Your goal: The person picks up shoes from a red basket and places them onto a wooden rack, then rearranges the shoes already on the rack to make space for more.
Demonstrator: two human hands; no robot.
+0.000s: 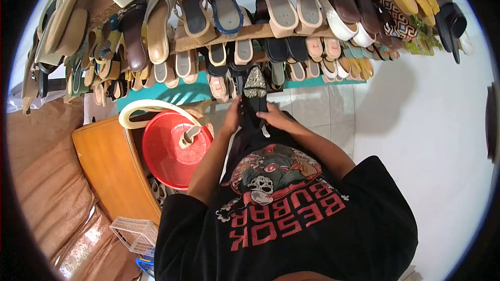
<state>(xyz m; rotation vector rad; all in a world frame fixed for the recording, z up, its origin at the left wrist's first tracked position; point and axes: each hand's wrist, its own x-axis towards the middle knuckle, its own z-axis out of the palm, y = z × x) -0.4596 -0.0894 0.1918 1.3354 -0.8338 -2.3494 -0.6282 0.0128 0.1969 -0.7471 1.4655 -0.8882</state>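
Note:
Between my hands is a black sandal [254, 105] with a broad, glittery silver-gold strap, its toe pointing toward the shelves. My right hand [275, 116] grips its heel end, thumb over the insole. To the left, my left hand [232, 117] is closed round the edge of a narrow dark item [240, 89] that looks like a second sandal seen edge-on. The palm hides most of its fingers. Both hands are held in front of my black printed shirt [291, 213], just short of the lower shelf.
Rows of sandals fill the upper shelf [229, 37] and the teal lower shelf [172, 92]. At left a red basket [165, 174] holds one light sandal [189, 136], beside a wooden cabinet [112, 164]. A white wire basket [136, 233] stands lower left; a white wall [422, 140] is at right.

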